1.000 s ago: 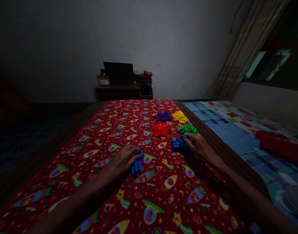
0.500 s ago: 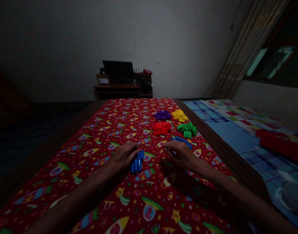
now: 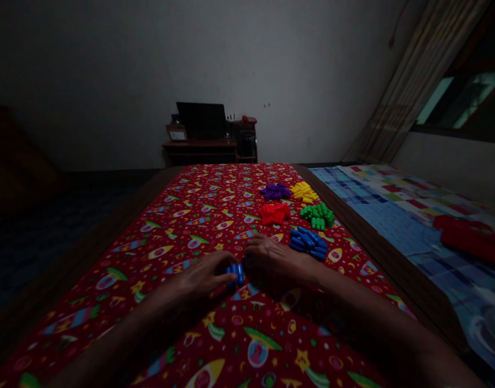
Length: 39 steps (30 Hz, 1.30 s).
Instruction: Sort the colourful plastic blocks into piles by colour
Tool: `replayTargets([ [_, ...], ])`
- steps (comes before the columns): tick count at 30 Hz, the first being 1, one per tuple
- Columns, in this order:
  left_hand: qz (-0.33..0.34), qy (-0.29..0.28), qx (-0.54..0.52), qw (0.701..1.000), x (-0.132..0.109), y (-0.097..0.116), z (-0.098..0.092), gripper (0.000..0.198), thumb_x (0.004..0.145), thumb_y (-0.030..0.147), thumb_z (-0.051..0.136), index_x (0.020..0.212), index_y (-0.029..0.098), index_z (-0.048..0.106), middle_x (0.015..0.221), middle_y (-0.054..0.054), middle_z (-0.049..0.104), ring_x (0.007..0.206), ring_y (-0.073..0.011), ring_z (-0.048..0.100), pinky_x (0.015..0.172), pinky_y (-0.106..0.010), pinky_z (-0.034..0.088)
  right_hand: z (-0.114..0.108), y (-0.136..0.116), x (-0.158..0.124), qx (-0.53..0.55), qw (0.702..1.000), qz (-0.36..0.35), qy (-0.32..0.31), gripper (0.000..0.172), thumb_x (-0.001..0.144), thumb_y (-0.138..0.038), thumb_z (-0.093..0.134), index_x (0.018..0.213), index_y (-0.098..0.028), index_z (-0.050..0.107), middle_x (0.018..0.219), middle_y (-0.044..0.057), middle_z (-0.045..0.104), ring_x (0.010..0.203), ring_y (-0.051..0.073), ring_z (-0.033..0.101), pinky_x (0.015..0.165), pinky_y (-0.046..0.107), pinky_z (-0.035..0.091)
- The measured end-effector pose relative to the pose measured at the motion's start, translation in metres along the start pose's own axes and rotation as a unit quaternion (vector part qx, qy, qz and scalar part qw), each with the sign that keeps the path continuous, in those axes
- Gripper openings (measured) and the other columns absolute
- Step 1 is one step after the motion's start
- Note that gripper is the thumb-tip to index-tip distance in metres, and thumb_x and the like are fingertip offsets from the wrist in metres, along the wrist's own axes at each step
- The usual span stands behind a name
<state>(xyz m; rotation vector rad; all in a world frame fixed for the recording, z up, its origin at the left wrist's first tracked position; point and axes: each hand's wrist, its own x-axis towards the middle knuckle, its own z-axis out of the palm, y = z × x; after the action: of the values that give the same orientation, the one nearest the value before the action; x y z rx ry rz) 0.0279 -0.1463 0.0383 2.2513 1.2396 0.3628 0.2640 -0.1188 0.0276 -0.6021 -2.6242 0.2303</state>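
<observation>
With twelve o'clock at the far end of the bench and the clock centred on a few blue pieces, the left hand sits at nine. Its forearm slants in from eight, the palm low and turned inward, the fingers arched over the far side and the thumb along the near side, so that it grips those pieces between them. Finger and thumb cover part of the little group, and I can't count it.

The right hand is at two o'clock, just beside the pieces, its back upward and wrist bent inward, the forearm reaching across from four. Its fingers curl down into their own shadow; the tips are hidden, and I can't tell whether they are closed or hold anything.

Beyond that wrist, also towards two, lies a blue pile, with a green pile past it. Towards one are a red pile and, farther off, a purple pile; a yellow pile lies just beside the purple. Both forearms are cut off short of the elbow, and the room's dimness blurs the single pieces together.
</observation>
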Motion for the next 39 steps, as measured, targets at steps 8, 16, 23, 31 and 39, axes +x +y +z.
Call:
replayTargets([
  [8, 0.045, 0.05, 0.016, 0.998, -0.008, -0.008, 0.026, 0.045, 0.081, 0.041, 0.061, 0.123, 0.028, 0.058, 0.117, -0.006, 0.062, 0.102, -0.0232, 0.06, 0.087, -0.032, 0.048, -0.057, 0.023, -0.068, -0.096, 0.978, 0.122, 0.137, 0.037, 0.092, -0.015, 0.044, 0.127, -0.021, 0.056, 0.118, 0.012, 0.065, 0.11, 0.023, 0.06, 0.094, 0.043, 0.05],
  [16, 0.059, 0.086, -0.081, 0.991, 0.045, 0.028, 0.03, 0.038, 0.071, 0.03, 0.068, 0.108, 0.02, 0.064, 0.104, -0.006, 0.068, 0.092, -0.0229, 0.064, 0.079, -0.034, 0.052, -0.072, 0.038, -0.096, -0.081, 0.979, 0.151, 0.114, 0.043, 0.089, -0.016, 0.048, 0.131, -0.022, 0.054, 0.125, 0.011, 0.064, 0.113, 0.022, 0.062, 0.094, 0.041, 0.051],
  [23, 0.054, 0.1, -0.22, 0.969, 0.084, 0.043, 0.042, 0.057, 0.065, 0.03, 0.075, 0.118, 0.02, 0.056, 0.101, -0.005, 0.069, 0.084, -0.02, 0.066, 0.077, -0.035, 0.054, -0.083, 0.013, -0.089, -0.026, 0.964, 0.199, 0.177, 0.035, 0.09, -0.019, 0.05, 0.123, -0.02, 0.061, 0.109, 0.01, 0.071, 0.095, 0.021, 0.069, 0.082, 0.034, 0.055],
  [31, -0.012, -0.034, -0.413, 0.91, 0.059, 0.055, 0.055, 0.056, 0.072, 0.041, 0.07, 0.118, 0.019, 0.047, 0.091, -0.005, 0.068, 0.073, -0.0175, 0.066, 0.068, -0.033, 0.054, -0.044, -0.015, -0.074, -0.009, 0.992, 0.095, 0.083, 0.032, 0.09, -0.018, 0.052, 0.12, -0.023, 0.063, 0.106, 0.008, 0.072, 0.091, 0.018, 0.069, 0.077, 0.028, 0.053],
  [39, -0.028, 0.123, -0.211, 0.969, 0.025, 0.007, 0.037, 0.031, 0.087, 0.042, 0.046, 0.098, 0.019, 0.062, 0.086, -0.005, 0.069, 0.074, -0.0176, 0.065, 0.067, -0.03, 0.053, -0.077, 0.032, -0.117, -0.248, 0.879, 0.37, 0.171, 0.031, 0.091, -0.033, 0.05, 0.102, -0.017, 0.073, 0.083, 0.012, 0.075, 0.065, 0.022, 0.068, 0.056, 0.027, 0.042],
])
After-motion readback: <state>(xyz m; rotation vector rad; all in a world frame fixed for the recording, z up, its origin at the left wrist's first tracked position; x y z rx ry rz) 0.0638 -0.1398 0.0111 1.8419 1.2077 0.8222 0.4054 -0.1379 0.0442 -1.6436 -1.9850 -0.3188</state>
